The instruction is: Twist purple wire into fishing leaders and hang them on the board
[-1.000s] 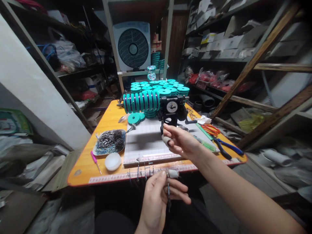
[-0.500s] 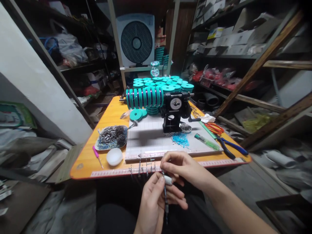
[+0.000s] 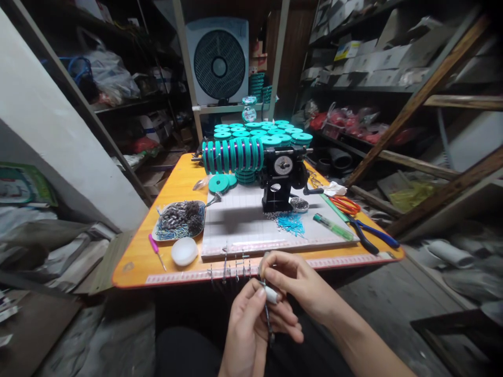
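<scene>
My left hand (image 3: pixel 251 319) pinches a thin dark line (image 3: pixel 268 317) between thumb and forefinger, its other fingers curled loosely below. The line hangs over those fingers and carries a small fitting near its lower end. A short white cylinder (image 3: pixel 271 295) sits at the left fingertips, next to the line. Just above, my right hand (image 3: pixel 293 275) has thumb and forefinger pressed together at the top of the line; what lies between them is too small to make out. Several small metal fittings (image 3: pixel 236 269) hang along the table's front edge, left of my hands.
A black winding machine (image 3: pixel 279 178) bears a row of teal spools (image 3: pixel 231 156), with more spools behind. On the orange table (image 3: pixel 135 256) are a tray of weights (image 3: pixel 178 222), a white bowl (image 3: pixel 184 252), a pink-handled pick (image 3: pixel 154 244), blue pieces (image 3: pixel 291 225) and pliers (image 3: pixel 375 235).
My right hand has shifted slightly down and turned a little at the top of the line. The white cylinder is tilted a bit more. My left hand has stayed nearly in place.
</scene>
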Motion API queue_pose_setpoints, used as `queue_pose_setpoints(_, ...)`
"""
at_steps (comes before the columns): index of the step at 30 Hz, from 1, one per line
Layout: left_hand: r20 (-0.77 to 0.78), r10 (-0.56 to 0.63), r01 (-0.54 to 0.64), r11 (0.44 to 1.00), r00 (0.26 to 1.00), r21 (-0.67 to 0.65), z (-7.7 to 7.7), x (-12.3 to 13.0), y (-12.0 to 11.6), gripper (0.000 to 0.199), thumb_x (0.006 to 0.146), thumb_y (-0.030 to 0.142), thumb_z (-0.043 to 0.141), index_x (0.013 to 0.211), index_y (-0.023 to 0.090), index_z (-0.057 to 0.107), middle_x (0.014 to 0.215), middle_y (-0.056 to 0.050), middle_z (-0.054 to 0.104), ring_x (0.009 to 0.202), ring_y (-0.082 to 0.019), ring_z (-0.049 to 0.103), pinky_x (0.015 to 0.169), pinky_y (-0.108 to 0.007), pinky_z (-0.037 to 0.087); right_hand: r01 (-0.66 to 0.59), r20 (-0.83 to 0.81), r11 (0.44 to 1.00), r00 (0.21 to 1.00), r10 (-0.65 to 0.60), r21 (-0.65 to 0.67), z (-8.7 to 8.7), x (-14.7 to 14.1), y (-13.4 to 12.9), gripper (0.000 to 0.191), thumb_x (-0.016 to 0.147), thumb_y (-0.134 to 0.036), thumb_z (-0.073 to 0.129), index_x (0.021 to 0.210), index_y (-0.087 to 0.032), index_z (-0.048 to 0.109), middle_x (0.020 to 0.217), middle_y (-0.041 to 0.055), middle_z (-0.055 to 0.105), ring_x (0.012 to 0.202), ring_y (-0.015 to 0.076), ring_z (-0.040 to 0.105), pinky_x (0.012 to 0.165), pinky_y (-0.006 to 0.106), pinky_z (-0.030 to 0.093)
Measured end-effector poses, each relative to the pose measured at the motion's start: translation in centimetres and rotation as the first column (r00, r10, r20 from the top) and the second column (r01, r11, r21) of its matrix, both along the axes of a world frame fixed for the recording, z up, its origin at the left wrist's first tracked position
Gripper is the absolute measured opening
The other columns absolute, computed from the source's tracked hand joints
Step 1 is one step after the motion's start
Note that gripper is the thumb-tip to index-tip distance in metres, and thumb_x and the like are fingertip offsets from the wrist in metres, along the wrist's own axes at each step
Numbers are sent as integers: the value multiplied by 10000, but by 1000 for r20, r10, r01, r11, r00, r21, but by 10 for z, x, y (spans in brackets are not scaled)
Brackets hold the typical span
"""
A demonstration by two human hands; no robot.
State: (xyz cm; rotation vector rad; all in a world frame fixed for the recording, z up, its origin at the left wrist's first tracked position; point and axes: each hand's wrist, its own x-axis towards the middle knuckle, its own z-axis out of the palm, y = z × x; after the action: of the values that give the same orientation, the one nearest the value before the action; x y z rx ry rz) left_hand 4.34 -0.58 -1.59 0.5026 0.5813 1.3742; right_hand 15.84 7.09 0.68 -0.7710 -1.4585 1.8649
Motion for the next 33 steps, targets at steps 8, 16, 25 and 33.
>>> queue_pose_setpoints(8, -48, 0, 0, 1000, 999, -7, 5, -1, 0, 245, 947, 321, 527, 964, 108, 646, 656, -60, 731, 502, -145, 686, 628, -280, 568, -39, -133, 994, 991, 25, -102, -3, 2, -4, 194, 814, -329, 748, 844, -156, 665, 669, -19, 611, 486, 60, 528, 452, 165, 415)
queue_pose_setpoints(16, 0, -27, 27, 996, 1000, 87, 13, 3, -8, 281, 913, 378, 589, 825, 114, 624, 715, -81, 756, 524, -156, 707, 505, -216, 547, -167, -335, 950, 939, 72, -265, -11, -1, -4, 244, 740, -325, 805, 779, -161, 628, 767, -20, 576, 435, 19, 495, 343, 108, 345)
queue_pose_setpoints(25, -68, -87, 94, 989, 994, 117, 16, 1, -13, 313, 922, 425, 563, 859, 126, 633, 733, -66, 758, 539, -160, 722, 498, -199, 536, -269, -425, 933, 893, 148, -240, -16, 2, -6, 196, 748, -295, 795, 785, -177, 641, 766, -9, 577, 481, 39, 497, 386, 130, 373)
queue_pose_setpoints(33, -77, -131, 135, 990, 988, 50, 7, 0, -17, 319, 931, 420, 553, 891, 117, 646, 691, -66, 761, 534, -153, 715, 497, -195, 523, -258, -364, 955, 912, 190, -147, -8, 6, -6, 194, 741, -255, 809, 760, -146, 650, 780, 19, 617, 619, 71, 571, 516, 153, 433)
